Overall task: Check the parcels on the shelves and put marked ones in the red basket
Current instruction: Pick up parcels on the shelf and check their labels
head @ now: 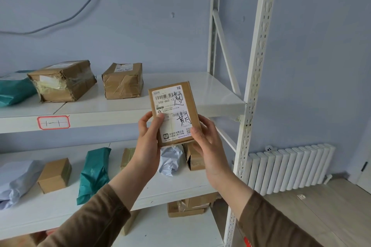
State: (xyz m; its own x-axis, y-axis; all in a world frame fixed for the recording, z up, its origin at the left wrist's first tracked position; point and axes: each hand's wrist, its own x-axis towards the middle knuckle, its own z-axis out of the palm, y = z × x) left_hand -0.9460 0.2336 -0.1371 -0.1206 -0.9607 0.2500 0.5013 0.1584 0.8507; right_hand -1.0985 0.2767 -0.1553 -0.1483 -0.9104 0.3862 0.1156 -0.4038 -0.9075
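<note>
Parcel (174,113) gripped upright by left hand (147,142) and right hand (206,146); label handwritten-marked, inspection step; next: red basket, unseen.

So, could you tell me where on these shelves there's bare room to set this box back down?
The upper shelf is bare between the right-hand brown parcel and the white upright, behind the held box. The lower shelf has bare room along its front edge; its back row of parcels is crowded.
</note>
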